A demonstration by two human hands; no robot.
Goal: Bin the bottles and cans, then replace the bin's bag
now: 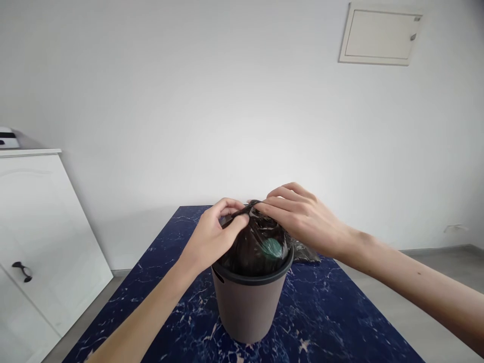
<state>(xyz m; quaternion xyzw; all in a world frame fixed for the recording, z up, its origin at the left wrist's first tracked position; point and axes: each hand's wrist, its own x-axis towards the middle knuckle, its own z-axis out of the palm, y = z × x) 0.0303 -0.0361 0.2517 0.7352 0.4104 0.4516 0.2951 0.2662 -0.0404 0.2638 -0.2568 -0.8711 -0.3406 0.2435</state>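
A black, see-through garbage bag [245, 249] bulges up out of a grey-brown trash can [249, 307] with a dark rim. Something green [272, 248] shows through the plastic. My left hand [221, 229] pinches the gathered top of the bag between thumb and fingers. From the other side, my right hand [293, 209] is closed on the same gathered plastic, its fingertips partly hidden. Both hands meet just above the can's opening.
The can stands on a blue marble-patterned table [321, 312]. More dark plastic [304, 252] lies behind the can on the right. A white cabinet [41, 227] stands at the left, a white wall [212, 101] behind.
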